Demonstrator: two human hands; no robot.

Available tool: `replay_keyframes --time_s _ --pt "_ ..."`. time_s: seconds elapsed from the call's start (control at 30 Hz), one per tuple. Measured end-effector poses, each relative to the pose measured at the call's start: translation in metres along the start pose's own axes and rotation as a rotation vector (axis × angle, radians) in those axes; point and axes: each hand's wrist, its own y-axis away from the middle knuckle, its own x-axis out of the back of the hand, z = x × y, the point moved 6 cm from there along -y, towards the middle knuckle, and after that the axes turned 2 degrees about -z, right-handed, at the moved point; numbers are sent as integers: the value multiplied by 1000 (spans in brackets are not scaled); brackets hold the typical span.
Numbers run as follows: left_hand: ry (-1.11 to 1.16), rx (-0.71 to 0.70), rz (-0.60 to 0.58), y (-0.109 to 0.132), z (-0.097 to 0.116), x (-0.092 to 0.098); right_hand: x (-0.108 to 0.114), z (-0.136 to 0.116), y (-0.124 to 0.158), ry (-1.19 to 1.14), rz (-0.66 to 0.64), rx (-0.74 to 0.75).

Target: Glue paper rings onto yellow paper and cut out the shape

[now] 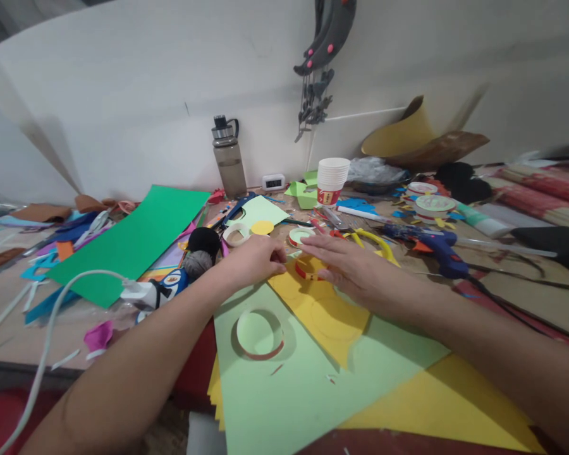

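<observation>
My left hand [260, 259] has its fingers curled together at the left edge of a yellow card [332, 313]. Whatever it may be pinching is hidden. A red and yellow ring [308, 270], like a slice of paper cup, sits on the far part of this card. My right hand [353, 265] reaches over the ring with straight fingers, its thumb by the ring's right side. Faint curved lines show on the card. Below my left hand, a white ring with a red rim [260, 344] lies on a pale green sheet [284, 398].
Stacked paper cups [332, 180] and a water bottle [230, 164] stand at the back. Yellow-handled scissors [382, 243] and a blue glue gun [440, 246] lie right. A green sheet [133, 240] and a white cable [52, 328] are left.
</observation>
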Motion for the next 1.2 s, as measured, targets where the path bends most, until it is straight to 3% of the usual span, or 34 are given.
replay_keyframes --time_s 0.1,0.2,0.6,0.8,0.97,1.1,1.2 --pt "21 11 -10 0 -1 -1 -15 -1 2 15 -192 5" --pt "21 32 -15 0 -1 -2 -20 -1 5 11 -291 -7" --pt "34 21 -34 0 -2 -5 -21 -1 7 54 -327 -16" --pt "-7 24 -31 0 -1 -3 -17 -4 6 53 -264 7" --pt "-32 3 -44 0 -1 -3 -2 -8 3 70 -130 16" --pt "-3 8 -46 0 -3 -5 -15 -12 4 60 -281 26" --pt "23 23 -53 -1 -5 -6 -17 -13 4 52 -305 28"
